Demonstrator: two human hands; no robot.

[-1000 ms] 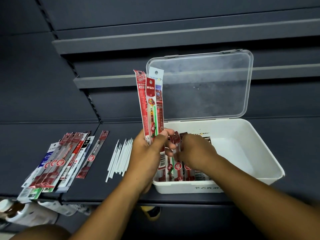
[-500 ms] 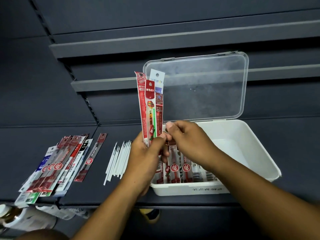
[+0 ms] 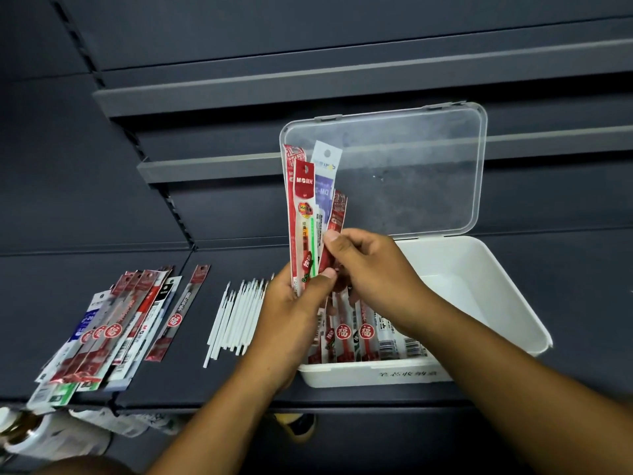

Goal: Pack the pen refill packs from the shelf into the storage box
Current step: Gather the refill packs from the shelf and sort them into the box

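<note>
Gripping a fan of refill packs (image 3: 303, 214) upright, the left hand (image 3: 291, 317) has its thumb clamped across their lower ends, and the tops rise in front of the clear lid (image 3: 411, 166). The right hand (image 3: 373, 269) pinches one red pack (image 3: 338, 214) at the fan's right edge. Below both hands, more packs (image 3: 364, 337) lie flat in the white storage box (image 3: 496, 279). Another pile (image 3: 102, 334) lies on the shelf (image 3: 178, 378), far left.
</note>
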